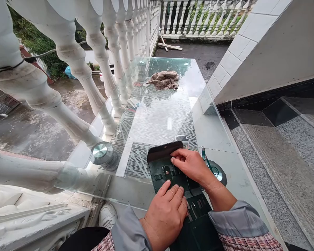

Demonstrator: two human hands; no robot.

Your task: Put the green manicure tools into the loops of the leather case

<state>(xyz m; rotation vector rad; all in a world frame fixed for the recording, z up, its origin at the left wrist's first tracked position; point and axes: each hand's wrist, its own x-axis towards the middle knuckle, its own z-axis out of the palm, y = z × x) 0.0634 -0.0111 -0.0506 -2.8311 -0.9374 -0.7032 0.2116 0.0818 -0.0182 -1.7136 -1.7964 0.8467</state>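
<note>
A dark green roll-up tool pouch [161, 164] lies open on the glass table [157, 115] near its front edge. My left hand [166, 214] rests flat on the pouch's lower part, fingers stretched out and holding it down. My right hand [189, 164] reaches across the pouch's middle, its fingers curled and pinched at the elastic loops; what they grip is too small to make out. Several small metal tools [196, 207] sit in slots between my wrists. A green-handled tool [206, 160] lies on the glass just right of my right hand.
A crumpled brown cloth [164, 79] lies at the table's far end beside a metal table fitting [142, 68]. White balusters [104, 55] run along the left. A tiled wall [251, 45] and granite steps [277, 157] stand on the right. A small silver object [182, 139] lies beyond the pouch.
</note>
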